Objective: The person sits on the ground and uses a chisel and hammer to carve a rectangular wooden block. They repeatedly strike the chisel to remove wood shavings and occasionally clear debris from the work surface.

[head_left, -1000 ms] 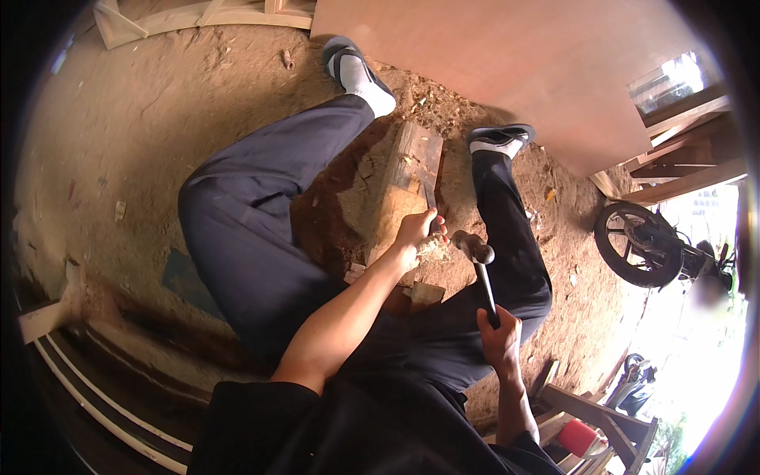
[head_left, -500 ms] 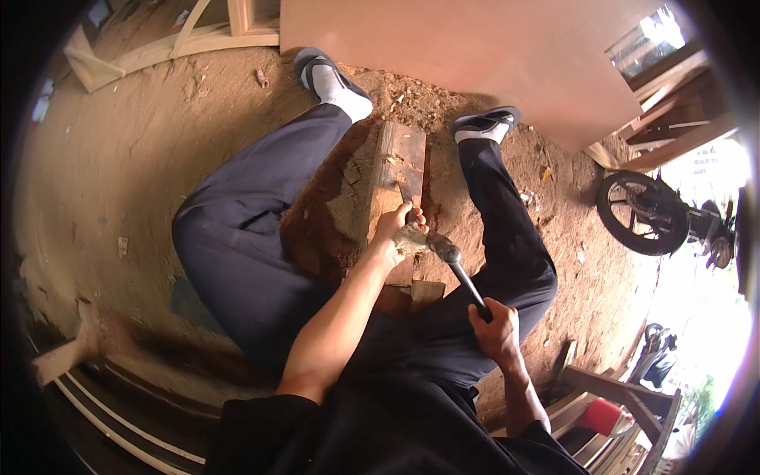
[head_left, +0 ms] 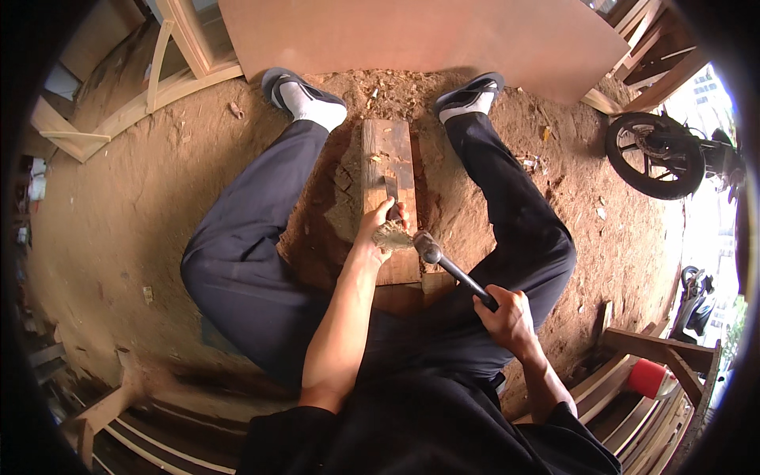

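Observation:
My left hand (head_left: 369, 231) is closed round a chisel (head_left: 391, 187), its blade resting on a thick wooden beam (head_left: 385, 144) that lies between my legs. The chisel's butt end (head_left: 393, 237) is pale, frayed and mushroomed, and it faces me. In my right hand (head_left: 509, 320) is a hammer (head_left: 457, 273), gripped near the end of its dark handle. The hammer's head is right by the frayed butt; whether they touch I cannot tell. Small wood chips lie on top of the beam around the blade.
My feet in dark sandals (head_left: 467, 96) flank the beam's far end. A large brown panel (head_left: 412, 36) stands beyond them. Wooden frames (head_left: 186, 83) are at the far left, a motorcycle wheel (head_left: 655, 156) at the right, and a red container (head_left: 647, 378) among timber at the lower right.
My view has swung, so the beam now looks more upright and the motorcycle sits higher. My left hand stays on the chisel, and the hammer head remains close to its butt.

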`<action>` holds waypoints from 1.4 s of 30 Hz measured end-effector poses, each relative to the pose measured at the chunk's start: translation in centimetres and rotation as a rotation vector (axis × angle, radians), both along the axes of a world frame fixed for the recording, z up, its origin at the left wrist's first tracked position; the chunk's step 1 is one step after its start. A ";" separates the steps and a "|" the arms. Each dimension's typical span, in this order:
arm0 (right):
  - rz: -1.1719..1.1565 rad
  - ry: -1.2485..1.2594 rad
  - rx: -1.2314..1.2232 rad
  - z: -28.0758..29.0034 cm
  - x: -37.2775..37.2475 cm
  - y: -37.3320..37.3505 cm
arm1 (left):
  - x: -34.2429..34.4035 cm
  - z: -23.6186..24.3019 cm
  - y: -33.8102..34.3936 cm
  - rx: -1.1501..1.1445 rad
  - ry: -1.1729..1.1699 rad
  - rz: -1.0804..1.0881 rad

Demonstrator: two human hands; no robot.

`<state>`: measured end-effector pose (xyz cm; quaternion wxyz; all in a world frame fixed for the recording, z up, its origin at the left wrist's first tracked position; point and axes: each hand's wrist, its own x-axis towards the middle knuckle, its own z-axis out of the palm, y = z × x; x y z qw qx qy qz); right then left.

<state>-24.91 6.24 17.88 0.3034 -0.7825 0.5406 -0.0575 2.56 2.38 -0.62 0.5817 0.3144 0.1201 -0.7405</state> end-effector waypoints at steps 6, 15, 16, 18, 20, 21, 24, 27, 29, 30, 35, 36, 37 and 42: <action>-0.021 -0.022 0.061 0.3 0.0 -0.2 | 0.2 -0.4 -0.2 -0.027 0.118 0.072; -0.052 0.052 0.126 0.7 0.1 -0.8 | -0.8 -0.2 -0.1 -0.036 0.145 0.074; -0.051 0.056 0.131 0.6 0.1 -0.8 | -0.7 -0.1 -0.1 -0.039 0.144 0.071; -0.044 0.057 0.139 0.8 0.0 -0.9 | -0.7 -0.1 -0.1 -0.047 0.143 0.064; -0.041 0.062 0.145 0.8 0.0 -0.9 | -0.8 0.1 -0.1 -0.035 0.148 0.072; -0.039 0.066 0.146 0.8 0.0 -0.9 | -0.9 0.0 -0.2 -0.032 0.149 0.076; -0.021 0.069 0.107 0.6 -0.1 -0.8 | -0.9 -0.2 -0.1 -0.040 0.170 0.083; -0.017 0.041 0.111 1.8 0.7 -0.8 | -0.7 -0.7 -0.4 0.024 0.165 0.145; 0.002 -0.014 0.115 2.5 1.1 -0.9 | -0.5 -0.8 -0.2 0.007 0.133 0.129; 0.017 -0.049 0.101 2.8 1.0 -0.9 | -0.7 -0.4 -0.3 -0.004 0.124 0.114; 0.254 -0.077 0.033 2.7 0.1 -1.9 | -0.2 -0.2 -0.2 -0.007 0.209 0.048; 0.287 -0.041 0.030 2.5 0.2 -2.4 | -0.1 -0.2 -0.3 -0.017 0.223 0.035; 0.320 -0.004 0.027 2.2 0.2 -2.8 | -0.2 -0.2 -0.2 -0.039 0.204 0.023; 0.372 -0.059 -0.101 2.9 0.9 -3.2 | 0.1 -1.2 -0.3 -0.039 0.136 0.001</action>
